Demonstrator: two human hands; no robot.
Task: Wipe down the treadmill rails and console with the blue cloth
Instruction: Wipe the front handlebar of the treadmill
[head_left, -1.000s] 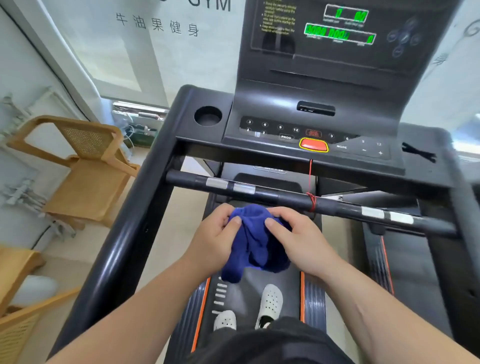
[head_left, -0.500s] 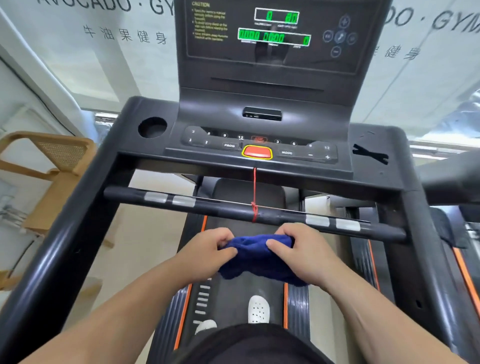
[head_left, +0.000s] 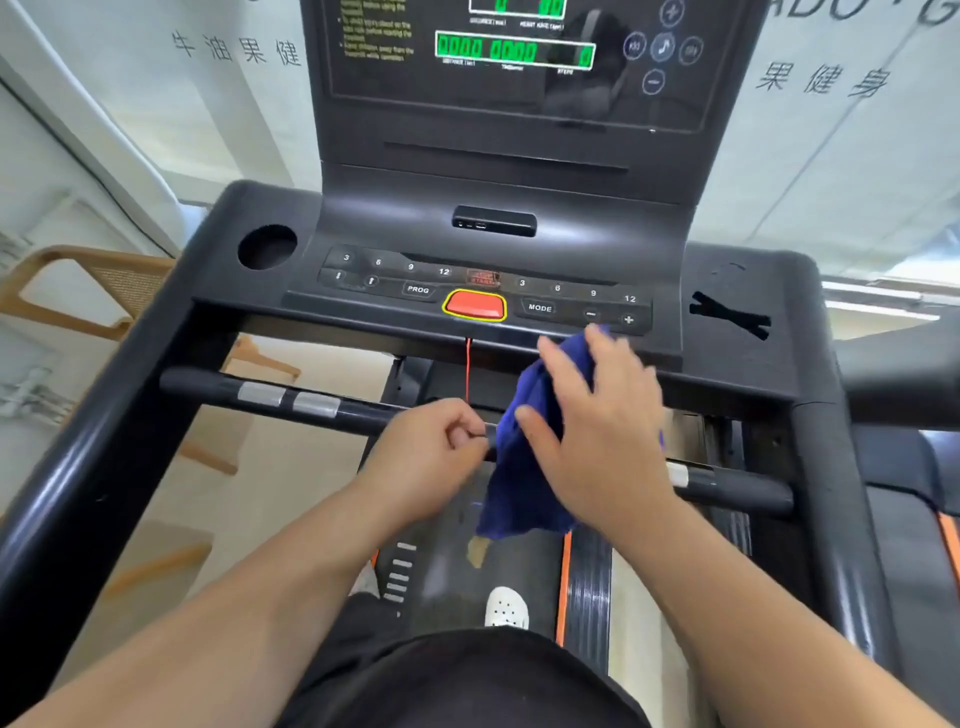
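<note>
The blue cloth (head_left: 524, 483) hangs over the black cross rail (head_left: 291, 402), its upper end reaching the lower edge of the console (head_left: 488, 291) near the MODE button. My right hand (head_left: 597, 431) lies flat on the cloth with its fingers spread and straight. My left hand (head_left: 426, 452) is curled just left of the cloth, over the rail, with its fingertips at the cloth's edge. Blur hides whether it pinches the cloth. The left side rail (head_left: 93, 467) and right side rail (head_left: 841, 519) run toward me.
A red stop button (head_left: 475, 305) with a red cord sits at the console's middle. There is a cup hole (head_left: 267, 246) at its left and the lit display (head_left: 514, 52) above. Wooden chairs (head_left: 93, 291) stand to the left. A second treadmill (head_left: 914, 467) stands to the right.
My right hand has lifted from the bunched cloth in front of the rail, opened flat and carried the cloth up toward the console. My left hand has stayed by the rail. The view tilted up.
</note>
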